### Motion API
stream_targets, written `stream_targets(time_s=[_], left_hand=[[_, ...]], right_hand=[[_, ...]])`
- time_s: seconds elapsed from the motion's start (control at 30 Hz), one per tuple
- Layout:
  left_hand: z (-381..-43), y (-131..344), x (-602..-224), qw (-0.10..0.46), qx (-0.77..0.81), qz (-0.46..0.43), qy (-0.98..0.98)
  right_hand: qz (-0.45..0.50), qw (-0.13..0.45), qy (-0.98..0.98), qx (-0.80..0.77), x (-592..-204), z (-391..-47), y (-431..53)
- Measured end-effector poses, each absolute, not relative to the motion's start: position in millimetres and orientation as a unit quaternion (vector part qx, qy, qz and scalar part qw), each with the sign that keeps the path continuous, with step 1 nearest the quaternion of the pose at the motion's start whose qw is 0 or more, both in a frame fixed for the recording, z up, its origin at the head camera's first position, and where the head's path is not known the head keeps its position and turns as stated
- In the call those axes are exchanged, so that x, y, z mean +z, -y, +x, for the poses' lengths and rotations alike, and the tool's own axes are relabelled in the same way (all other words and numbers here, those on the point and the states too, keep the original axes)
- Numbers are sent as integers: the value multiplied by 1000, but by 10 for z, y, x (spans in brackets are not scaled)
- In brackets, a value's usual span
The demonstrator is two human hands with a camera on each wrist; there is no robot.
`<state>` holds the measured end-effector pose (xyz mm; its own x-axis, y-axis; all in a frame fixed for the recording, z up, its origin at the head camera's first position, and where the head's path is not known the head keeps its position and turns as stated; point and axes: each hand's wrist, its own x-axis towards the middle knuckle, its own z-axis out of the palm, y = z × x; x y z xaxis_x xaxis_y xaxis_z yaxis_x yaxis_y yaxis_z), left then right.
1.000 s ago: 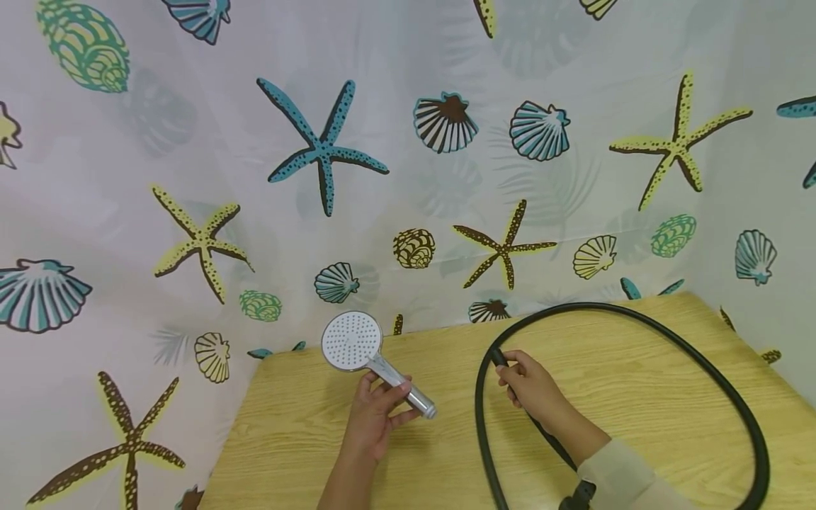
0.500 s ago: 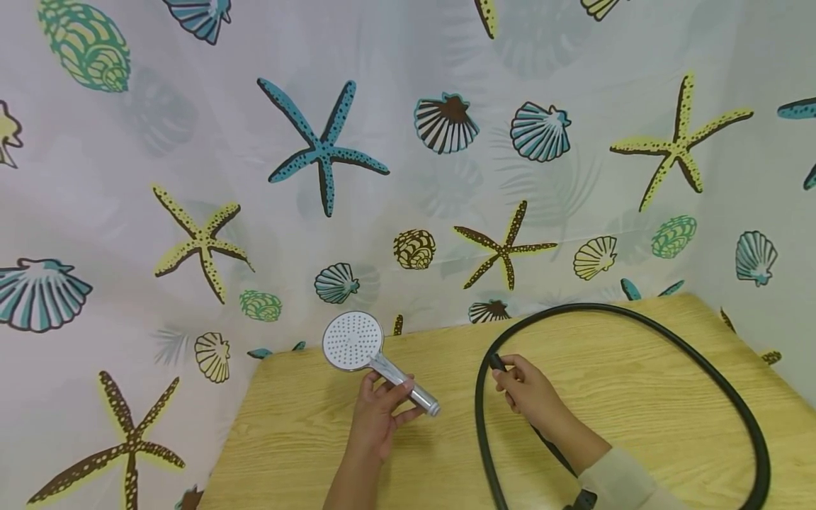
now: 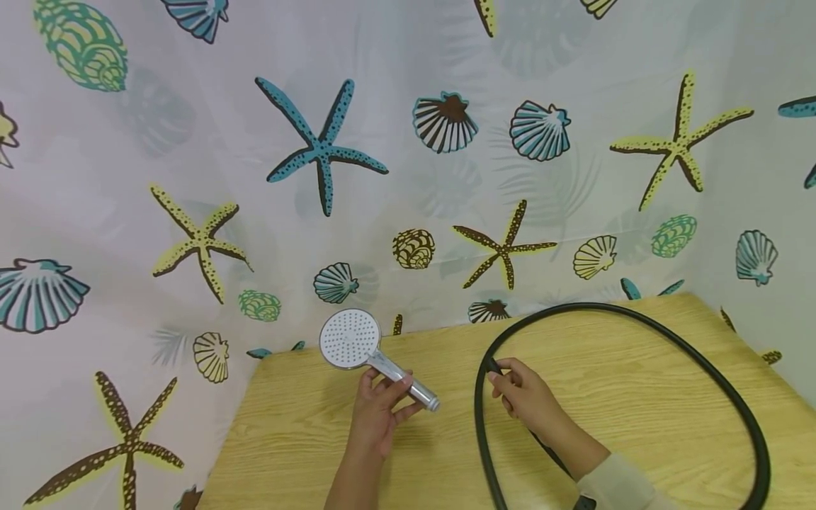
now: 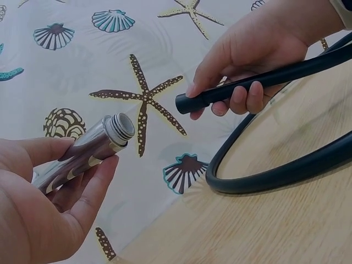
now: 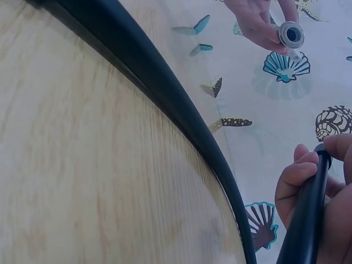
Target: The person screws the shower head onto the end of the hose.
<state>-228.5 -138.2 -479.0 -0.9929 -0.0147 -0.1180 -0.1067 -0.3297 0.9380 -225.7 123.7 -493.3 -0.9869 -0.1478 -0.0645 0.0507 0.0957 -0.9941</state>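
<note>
left grip (image 3: 375,414) curls round shower head (image 3: 352,340) (by its handle); right grip (image 3: 530,402) pinches hose (image 3: 593,307) just behind its tip.

1. A wood-grain tabletop (image 3: 280,432) in pale yellow-brown.
2. Behind the tabletop, white sheeting (image 3: 395,191) printed with shells and starfish; it continues along both sides.
3. Just above the tabletop's back edge, a brown starfish print (image 3: 503,248); higher, a blue one.
4. Soft light across the tabletop.

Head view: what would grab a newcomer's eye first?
Probably the starfish and shells printed across the backdrop behind the table. Next, the shower head in the left hand, near the middle, and the hose looped over the table's right side, one end in the right hand.
</note>
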Motion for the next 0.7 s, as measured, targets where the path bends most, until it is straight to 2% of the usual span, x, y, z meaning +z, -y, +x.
stream_targets(time_s=[0.7], left_hand=[[-2282,1303,-4764,25,810,-57,-583]], right_hand=[[-64,99,-732,-671,-4909,-2182,-1213]])
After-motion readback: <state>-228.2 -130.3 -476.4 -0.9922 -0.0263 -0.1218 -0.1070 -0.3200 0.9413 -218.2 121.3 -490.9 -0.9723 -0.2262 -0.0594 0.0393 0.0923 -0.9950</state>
